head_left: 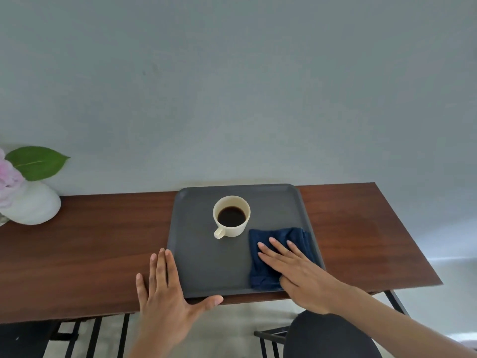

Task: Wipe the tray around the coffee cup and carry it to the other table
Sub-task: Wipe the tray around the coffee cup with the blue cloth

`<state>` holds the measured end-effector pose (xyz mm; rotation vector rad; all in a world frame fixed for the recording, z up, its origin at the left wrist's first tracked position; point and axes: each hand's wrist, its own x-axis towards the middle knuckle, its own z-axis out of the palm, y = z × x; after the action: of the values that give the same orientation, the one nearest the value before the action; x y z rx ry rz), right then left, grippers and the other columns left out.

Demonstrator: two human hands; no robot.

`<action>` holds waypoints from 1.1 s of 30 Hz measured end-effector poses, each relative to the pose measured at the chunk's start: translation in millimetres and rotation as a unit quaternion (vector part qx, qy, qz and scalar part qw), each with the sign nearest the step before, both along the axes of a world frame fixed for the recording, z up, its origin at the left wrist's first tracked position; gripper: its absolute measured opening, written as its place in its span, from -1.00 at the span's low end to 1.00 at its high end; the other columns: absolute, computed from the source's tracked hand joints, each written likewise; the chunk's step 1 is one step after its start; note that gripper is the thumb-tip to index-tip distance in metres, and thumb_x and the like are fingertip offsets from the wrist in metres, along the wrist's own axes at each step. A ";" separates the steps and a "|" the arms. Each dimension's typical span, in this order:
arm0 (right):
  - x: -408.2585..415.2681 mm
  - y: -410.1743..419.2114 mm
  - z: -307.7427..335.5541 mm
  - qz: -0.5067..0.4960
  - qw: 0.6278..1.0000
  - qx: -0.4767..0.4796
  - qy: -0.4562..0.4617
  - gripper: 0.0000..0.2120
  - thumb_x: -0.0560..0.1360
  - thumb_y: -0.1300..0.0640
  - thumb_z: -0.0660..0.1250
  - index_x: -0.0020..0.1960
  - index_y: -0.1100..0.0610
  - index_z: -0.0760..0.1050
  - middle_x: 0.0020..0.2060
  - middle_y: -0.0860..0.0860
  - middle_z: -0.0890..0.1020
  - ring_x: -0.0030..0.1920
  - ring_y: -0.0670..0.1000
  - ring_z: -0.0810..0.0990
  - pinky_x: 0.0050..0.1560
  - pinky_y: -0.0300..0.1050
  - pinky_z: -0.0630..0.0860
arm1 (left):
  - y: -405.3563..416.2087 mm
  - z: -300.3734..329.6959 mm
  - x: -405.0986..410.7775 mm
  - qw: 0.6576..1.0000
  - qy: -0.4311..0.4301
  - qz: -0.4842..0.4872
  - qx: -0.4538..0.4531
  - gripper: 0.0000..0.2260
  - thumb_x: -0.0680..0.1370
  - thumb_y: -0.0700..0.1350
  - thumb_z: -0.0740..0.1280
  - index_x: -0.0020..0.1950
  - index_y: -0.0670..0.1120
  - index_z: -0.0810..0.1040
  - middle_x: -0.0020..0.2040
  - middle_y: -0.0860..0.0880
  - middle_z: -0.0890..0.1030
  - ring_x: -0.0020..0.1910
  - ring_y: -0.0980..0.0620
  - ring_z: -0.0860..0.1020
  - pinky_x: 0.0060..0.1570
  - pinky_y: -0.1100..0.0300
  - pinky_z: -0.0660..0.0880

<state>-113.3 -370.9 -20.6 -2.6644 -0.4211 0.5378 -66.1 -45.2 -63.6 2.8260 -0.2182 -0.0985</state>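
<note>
A dark grey tray point(206, 264) is lying on a brown wooden table point(90, 254), with its near edge reaching the table's front edge. A cream cup point(231, 217) of black coffee is standing upright on the tray, toward 12 o'clock from the tray's middle, its handle pointing to about 7 o'clock. A folded blue cloth point(273, 254) is lying at about 4 o'clock from the cup, near the tray's right rim. The right hand point(299, 275) is pressing flat on the cloth, fingers straight and spread. The left hand point(165, 298) is resting open at the tray's near left corner, fingers together along the left rim, thumb stretched along the near rim. At 9 o'clock, a white vase point(33, 205) with a pink flower point(7, 177) and a green leaf point(36, 162) is sitting at the table's far left.
</note>
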 end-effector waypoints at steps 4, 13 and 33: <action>10.7 27.4 -2.6 0.011 1.000 0.002 -0.010 -0.36 0.65 0.11 -0.01 0.70 -0.06 -0.07 0.68 -0.22 -0.11 0.60 -0.24 -0.37 0.64 0.05 -0.32 | 0.2 -0.6 0.5 1.000 0.000 -0.001 0.007 0.36 0.17 0.77 0.02 0.66 -0.17 -0.12 0.67 -0.14 0.04 0.64 -0.10 -0.08 0.55 -0.31 -0.03; 15.1 30.0 -14.6 -0.020 0.998 -0.041 -0.037 -0.35 0.60 -0.10 -0.10 0.68 -0.11 -0.08 0.68 -0.22 -0.10 0.59 -0.25 -0.38 0.62 0.01 -0.33 | -0.1 -2.5 -0.5 1.000 -0.013 0.005 -0.012 0.36 0.16 0.76 0.08 0.66 -0.15 -0.09 0.67 -0.12 0.07 0.64 -0.07 -0.06 0.56 -0.29 -0.02; 12.8 23.4 -7.3 -0.052 0.998 0.026 -0.006 -0.35 0.62 0.06 0.05 0.69 -0.11 -0.01 0.65 -0.30 -0.14 0.54 -0.34 -0.40 0.55 -0.19 -0.37 | 2.1 -7.4 1.3 1.000 -0.006 -0.001 0.012 0.35 0.18 0.75 0.10 0.65 -0.19 -0.02 0.64 -0.18 0.15 0.63 -0.15 0.03 0.52 -0.36 0.07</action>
<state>-100.5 -347.5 -28.0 -2.6229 -0.2948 0.4731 -64.8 -43.1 -71.1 2.8505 -0.2240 -0.0842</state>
